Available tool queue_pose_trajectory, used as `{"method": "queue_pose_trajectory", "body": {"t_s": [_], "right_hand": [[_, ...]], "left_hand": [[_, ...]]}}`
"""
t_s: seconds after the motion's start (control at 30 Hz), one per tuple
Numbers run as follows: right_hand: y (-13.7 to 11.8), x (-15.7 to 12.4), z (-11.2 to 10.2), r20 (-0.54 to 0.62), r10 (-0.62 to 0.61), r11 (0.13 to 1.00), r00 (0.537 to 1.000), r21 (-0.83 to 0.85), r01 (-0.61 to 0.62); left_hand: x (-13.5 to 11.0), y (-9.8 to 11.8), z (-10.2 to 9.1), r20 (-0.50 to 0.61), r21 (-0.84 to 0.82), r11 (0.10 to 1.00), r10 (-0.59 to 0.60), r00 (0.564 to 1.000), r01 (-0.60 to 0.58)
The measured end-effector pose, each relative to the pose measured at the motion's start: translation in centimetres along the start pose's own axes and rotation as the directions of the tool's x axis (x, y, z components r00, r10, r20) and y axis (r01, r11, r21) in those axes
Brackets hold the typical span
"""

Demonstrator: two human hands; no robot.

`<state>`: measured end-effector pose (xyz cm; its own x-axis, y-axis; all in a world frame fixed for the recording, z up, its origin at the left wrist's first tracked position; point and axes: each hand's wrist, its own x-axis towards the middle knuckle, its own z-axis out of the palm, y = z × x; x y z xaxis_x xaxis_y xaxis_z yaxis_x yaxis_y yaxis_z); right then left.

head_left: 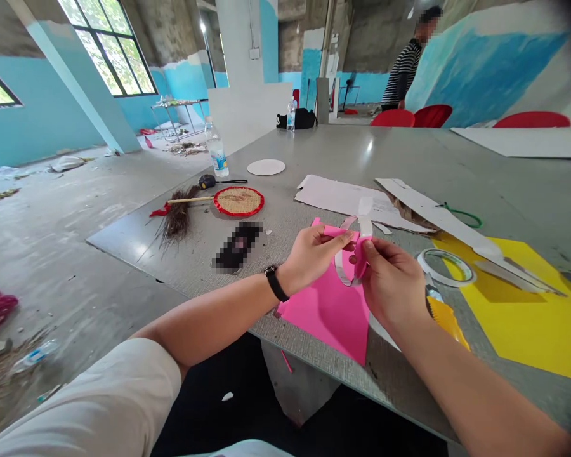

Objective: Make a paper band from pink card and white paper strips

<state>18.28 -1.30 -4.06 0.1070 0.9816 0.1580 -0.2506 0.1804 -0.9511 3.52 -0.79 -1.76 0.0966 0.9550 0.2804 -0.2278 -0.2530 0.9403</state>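
My left hand point(309, 257), with a black watch on its wrist, pinches a pink paper strip point(335, 232). Closed around the side of a thin pale ring point(341, 271), my right hand point(394, 282) presses pink paper that wraps part of it. A short white tab point(365, 219) sticks up from the ring's top. Both hands meet just above a pink paper sheet point(330, 324) at the table's near edge. To the right of my right hand lie a roll of tape point(447, 267) and a yellow-handled tool point(450, 322), partly hidden by my wrist.
Yellow paper point(518, 333) and cut white board pieces point(347, 195) lie right and behind. A woven fan point(238, 201), tape measure point(207, 181), blurred dark object point(238, 247), white disc point(266, 167) and bottle point(217, 152) occupy the left side. A person point(403, 70) stands beyond red chairs point(393, 119).
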Motion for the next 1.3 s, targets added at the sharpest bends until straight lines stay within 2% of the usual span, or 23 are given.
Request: {"method": "queue_pose_trajectory", "body": {"t_s": [0.23,0.43,0.63,0.83,1.1,1.3], "right_hand": [[-0.3,0.0,0.0,-0.027,0.078,0.992,0.997,0.097,-0.075],[-0.2,-0.1,-0.1,-0.036,0.087,0.991,0.996,0.106,-0.083],[-0.8,-0.4,-0.5,0.021,0.027,0.999,0.999,-0.018,-0.027],[-0.9,-0.4,-0.8,0.023,-0.013,0.998,1.000,-0.060,0.014],[-1.6,-0.7,-1.2,0.044,-0.136,0.941,0.990,-0.308,0.143],[-1.5,-0.5,-1.3,0.018,-0.117,0.935,0.993,-0.336,0.117]], "left_hand": [[0.1,0.1,-0.4,0.064,0.101,0.993,0.053,0.996,-0.060],[0.0,0.4,-0.1,0.097,-0.050,0.999,-0.004,0.995,0.009],[-0.4,1.0,0.2,0.103,-0.061,0.998,-0.014,0.995,0.020],[-0.6,1.1,0.0,0.078,-0.027,0.997,-0.076,0.994,0.079],[-0.6,1.3,0.1,0.079,-0.087,0.988,-0.124,0.989,0.130],[-0.8,1.1,0.3,0.075,-0.093,0.991,-0.085,0.994,0.092]]}}
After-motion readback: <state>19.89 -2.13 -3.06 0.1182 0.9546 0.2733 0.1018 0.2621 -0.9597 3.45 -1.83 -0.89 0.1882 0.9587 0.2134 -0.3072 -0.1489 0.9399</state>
